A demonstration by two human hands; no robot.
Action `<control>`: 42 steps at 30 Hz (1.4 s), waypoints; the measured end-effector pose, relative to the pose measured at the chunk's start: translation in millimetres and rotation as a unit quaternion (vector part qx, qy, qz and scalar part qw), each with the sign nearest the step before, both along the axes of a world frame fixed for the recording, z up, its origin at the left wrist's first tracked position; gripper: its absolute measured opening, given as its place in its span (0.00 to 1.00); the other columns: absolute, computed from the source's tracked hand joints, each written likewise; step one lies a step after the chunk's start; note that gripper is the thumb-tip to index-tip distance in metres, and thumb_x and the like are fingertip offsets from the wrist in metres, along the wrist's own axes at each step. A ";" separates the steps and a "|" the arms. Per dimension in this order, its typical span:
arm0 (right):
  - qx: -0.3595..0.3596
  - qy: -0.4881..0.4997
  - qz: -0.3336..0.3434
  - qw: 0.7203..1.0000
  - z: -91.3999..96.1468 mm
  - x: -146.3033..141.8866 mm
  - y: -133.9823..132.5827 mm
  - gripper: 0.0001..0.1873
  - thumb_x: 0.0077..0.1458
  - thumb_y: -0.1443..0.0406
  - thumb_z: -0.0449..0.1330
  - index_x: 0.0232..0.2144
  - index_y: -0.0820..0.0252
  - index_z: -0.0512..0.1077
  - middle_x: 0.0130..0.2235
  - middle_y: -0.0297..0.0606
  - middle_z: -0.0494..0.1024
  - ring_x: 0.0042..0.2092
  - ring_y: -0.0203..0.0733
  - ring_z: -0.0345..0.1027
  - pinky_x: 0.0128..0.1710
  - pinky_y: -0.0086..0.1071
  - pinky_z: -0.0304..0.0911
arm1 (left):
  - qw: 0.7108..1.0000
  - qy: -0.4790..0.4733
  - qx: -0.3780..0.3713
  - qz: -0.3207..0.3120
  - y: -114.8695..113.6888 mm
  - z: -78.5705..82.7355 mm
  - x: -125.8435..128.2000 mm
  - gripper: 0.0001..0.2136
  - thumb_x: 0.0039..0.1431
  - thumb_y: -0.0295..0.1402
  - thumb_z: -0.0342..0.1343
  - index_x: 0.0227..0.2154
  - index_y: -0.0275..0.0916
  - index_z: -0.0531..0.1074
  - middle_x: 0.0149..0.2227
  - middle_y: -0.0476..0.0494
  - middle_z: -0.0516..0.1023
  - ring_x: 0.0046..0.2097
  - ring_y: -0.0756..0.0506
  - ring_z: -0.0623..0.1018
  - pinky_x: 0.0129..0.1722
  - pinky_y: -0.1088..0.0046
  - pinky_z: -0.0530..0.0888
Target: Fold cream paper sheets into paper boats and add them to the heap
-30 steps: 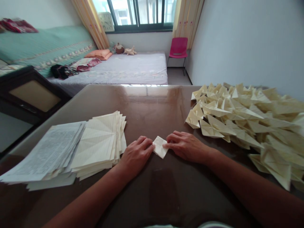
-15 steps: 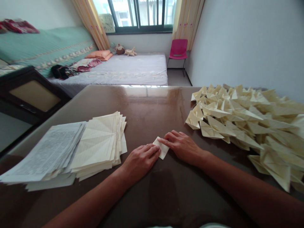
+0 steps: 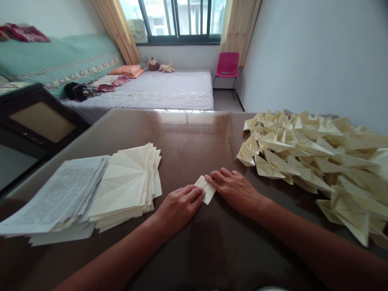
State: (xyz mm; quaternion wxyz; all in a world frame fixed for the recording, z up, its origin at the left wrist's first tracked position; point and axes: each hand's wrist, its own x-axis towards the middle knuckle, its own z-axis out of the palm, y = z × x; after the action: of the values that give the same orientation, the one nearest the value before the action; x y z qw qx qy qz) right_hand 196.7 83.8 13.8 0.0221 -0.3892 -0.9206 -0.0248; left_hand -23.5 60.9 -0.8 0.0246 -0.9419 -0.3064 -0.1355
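A small folded piece of cream paper [image 3: 205, 189] lies flat on the dark glossy table [image 3: 188, 137]. My left hand [image 3: 178, 204] rests on the table with its fingers pressed together on the paper's lower left edge. From the right, my right hand [image 3: 235, 189] presses its fingertips on the paper's upper right part. Most of the paper is covered by the fingers of both hands.
A stack of flat creased sheets [image 3: 124, 182] and printed pages [image 3: 57, 196] lies on the table at the left. A large heap of folded paper shapes [image 3: 318, 157] fills the right side. Beyond the table are a bed [image 3: 163, 89] and a pink chair [image 3: 228, 64].
Both hands have closed in over the small folded paper, covering more of it, and it now lies flatter. The piles have not moved.
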 end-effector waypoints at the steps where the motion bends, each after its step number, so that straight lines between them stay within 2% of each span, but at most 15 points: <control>1: -0.002 0.011 0.000 1.000 1.6 1.0 -0.6 0.21 0.62 0.68 0.50 0.57 0.58 0.62 0.48 0.46 0.72 0.48 0.48 0.62 0.39 0.39 0.60 | 1.000 0.000 0.000 0.000 0.1 -0.1 0.1 0.12 0.66 0.27 0.45 0.46 0.36 0.71 0.45 0.40 0.76 0.47 0.44 0.74 0.46 0.65 0.75; 3: -0.015 0.048 0.006 0.999 3.5 3.0 -1.0 0.20 0.62 0.67 0.50 0.56 0.57 0.64 0.49 0.44 0.72 0.48 0.47 0.62 0.43 0.39 0.60 | 1.000 -0.004 -0.003 0.000 0.8 -0.8 -0.5 0.11 0.66 0.27 0.45 0.46 0.36 0.70 0.45 0.40 0.76 0.47 0.44 0.74 0.45 0.66 0.75; 6: -0.071 0.115 0.050 0.990 2.2 6.6 0.3 0.15 0.62 0.61 0.54 0.50 0.56 0.69 0.46 0.41 0.73 0.47 0.44 0.62 0.46 0.38 0.60 | 1.000 -0.012 -0.005 -0.006 2.8 -2.3 -3.3 0.11 0.66 0.29 0.46 0.47 0.36 0.70 0.45 0.40 0.75 0.48 0.44 0.73 0.45 0.67 0.75; 9: -0.118 0.160 0.085 0.976 -2.1 10.1 3.9 0.17 0.58 0.54 0.57 0.44 0.57 0.72 0.46 0.41 0.73 0.47 0.43 0.62 0.48 0.37 0.60 | 1.000 -0.018 -0.011 -0.002 5.4 -2.7 -6.2 0.11 0.66 0.30 0.46 0.46 0.36 0.70 0.44 0.41 0.75 0.47 0.43 0.72 0.44 0.68 0.75; 11: -0.127 0.176 0.090 0.972 -5.2 11.5 6.7 0.18 0.57 0.53 0.58 0.42 0.58 0.72 0.46 0.42 0.73 0.47 0.43 0.63 0.48 0.38 0.60 | 0.999 -0.022 -0.024 0.010 6.8 -2.6 -7.2 0.11 0.66 0.30 0.46 0.46 0.37 0.70 0.42 0.42 0.75 0.46 0.44 0.72 0.44 0.69 0.74; 17: -0.115 0.212 0.103 0.965 -13.2 12.5 12.0 0.11 0.59 0.61 0.56 0.42 0.57 0.73 0.44 0.40 0.74 0.44 0.41 0.63 0.47 0.36 0.61 | 0.995 -0.053 -0.075 0.036 8.4 -3.7 -7.6 0.11 0.66 0.32 0.46 0.45 0.40 0.72 0.38 0.44 0.75 0.43 0.46 0.71 0.42 0.71 0.73; 21: -0.125 0.241 0.105 0.957 -18.0 14.6 15.3 0.11 0.61 0.65 0.53 0.41 0.55 0.74 0.41 0.38 0.76 0.42 0.40 0.63 0.45 0.34 0.61 | 0.985 -0.106 -0.118 0.060 9.8 -5.0 -10.8 0.11 0.66 0.32 0.47 0.43 0.42 0.74 0.36 0.45 0.75 0.40 0.47 0.70 0.40 0.73 0.71; 25: -0.158 0.288 0.052 0.943 -24.0 11.0 17.4 0.11 0.63 0.64 0.52 0.38 0.56 0.74 0.38 0.37 0.77 0.40 0.39 0.64 0.42 0.32 0.61 | 0.970 -0.151 -0.170 0.081 13.0 -7.1 -13.2 0.09 0.66 0.32 0.48 0.42 0.41 0.73 0.37 0.46 0.76 0.40 0.48 0.71 0.41 0.72 0.70; 28: -0.144 0.280 -0.021 0.949 -28.0 2.1 16.1 0.10 0.63 0.64 0.51 0.36 0.58 0.72 0.36 0.37 0.76 0.39 0.40 0.64 0.41 0.33 0.60 | 0.964 -0.156 -0.182 0.117 15.4 -9.5 -10.7 0.09 0.66 0.33 0.47 0.42 0.41 0.72 0.37 0.46 0.76 0.41 0.47 0.72 0.42 0.71 0.70; 32: -0.110 0.229 -0.087 0.963 -28.1 -9.6 12.0 0.08 0.63 0.64 0.51 0.35 0.58 0.69 0.35 0.37 0.75 0.40 0.41 0.64 0.41 0.33 0.58 | 0.966 -0.111 -0.165 0.167 17.2 -12.0 -3.2 0.10 0.67 0.34 0.45 0.43 0.39 0.70 0.38 0.45 0.75 0.42 0.46 0.72 0.43 0.68 0.70; 35: -0.100 0.211 -0.129 0.964 -25.4 -13.7 9.9 0.06 0.61 0.62 0.52 0.38 0.58 0.67 0.35 0.37 0.74 0.37 0.40 0.64 0.38 0.32 0.57 | 0.969 -0.067 -0.141 0.191 17.4 -12.3 1.5 0.11 0.67 0.34 0.43 0.45 0.39 0.68 0.39 0.44 0.74 0.42 0.45 0.72 0.44 0.67 0.70; 38: -0.096 0.195 -0.145 0.965 -22.8 -14.9 9.7 0.08 0.61 0.61 0.52 0.41 0.58 0.65 0.34 0.36 0.73 0.36 0.39 0.65 0.35 0.31 0.55 | 0.970 -0.029 -0.124 0.209 17.2 -10.8 4.3 0.12 0.67 0.35 0.43 0.49 0.41 0.65 0.38 0.45 0.73 0.42 0.44 0.72 0.44 0.67 0.70; 42: -0.088 0.178 -0.132 0.971 -21.3 -15.5 10.3 0.08 0.62 0.60 0.51 0.37 0.57 0.66 0.33 0.35 0.73 0.36 0.39 0.64 0.35 0.31 0.54 | 0.971 0.023 -0.103 0.215 16.0 -7.2 7.1 0.13 0.67 0.35 0.42 0.52 0.44 0.64 0.38 0.45 0.72 0.42 0.44 0.72 0.41 0.69 0.71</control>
State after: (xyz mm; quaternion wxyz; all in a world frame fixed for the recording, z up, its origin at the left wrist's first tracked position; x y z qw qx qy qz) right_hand 181.2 94.1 -7.5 0.1480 -0.5057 -0.8409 0.1237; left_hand -16.4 76.9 -7.9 -0.0370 -0.8540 -0.5137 -0.0731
